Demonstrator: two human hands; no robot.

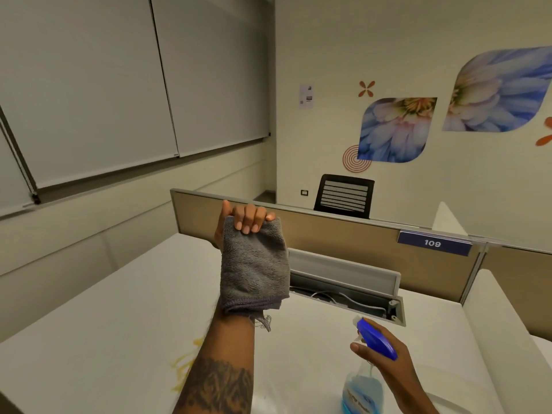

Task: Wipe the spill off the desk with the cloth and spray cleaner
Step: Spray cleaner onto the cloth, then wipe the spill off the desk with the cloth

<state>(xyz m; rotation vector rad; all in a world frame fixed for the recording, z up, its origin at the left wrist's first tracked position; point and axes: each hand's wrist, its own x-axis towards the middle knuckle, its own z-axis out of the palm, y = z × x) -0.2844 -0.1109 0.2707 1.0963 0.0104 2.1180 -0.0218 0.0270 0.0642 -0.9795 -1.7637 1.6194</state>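
My left hand (245,220) is raised above the white desk (113,318) and grips a folded grey cloth (254,264), which hangs down over my wrist. My right hand (385,357) holds a clear spray bottle of blue cleaner (363,389) by its blue trigger head, low at the right, nozzle pointing left. A yellow spill (183,366) streaks the desk at the lower left, partly hidden behind my left forearm.
An open cable tray (346,297) with white cables is set into the desk's back edge. Behind it stands a beige partition (343,234) with a sign reading 109. A black chair (345,195) sits beyond. White dividers flank the right side.
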